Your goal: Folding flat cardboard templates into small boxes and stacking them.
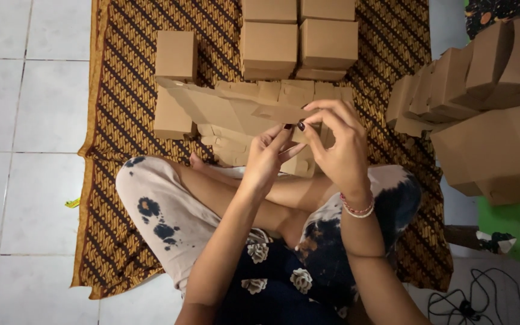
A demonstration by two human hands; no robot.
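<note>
The flat cardboard blank [236, 111] is held above the patterned cloth [121, 120], just in front of the person's crossed legs. The left hand [266, 157] pinches the blank's near edge, fingers closed on a flap. The right hand [338, 141] curls over the same flap from the other side, thumb and fingers closed on it; the exact fold line appears to lie under the fingers and cannot be confirmed. Risk: uneven pressure between the two hands may crease the flap off its score or tear it. Beyond the blank stand folded boxes [299, 42]; a swing of the blank's far end may topple them. To the blank's right, a box stack [489, 120] stands near.
</note>
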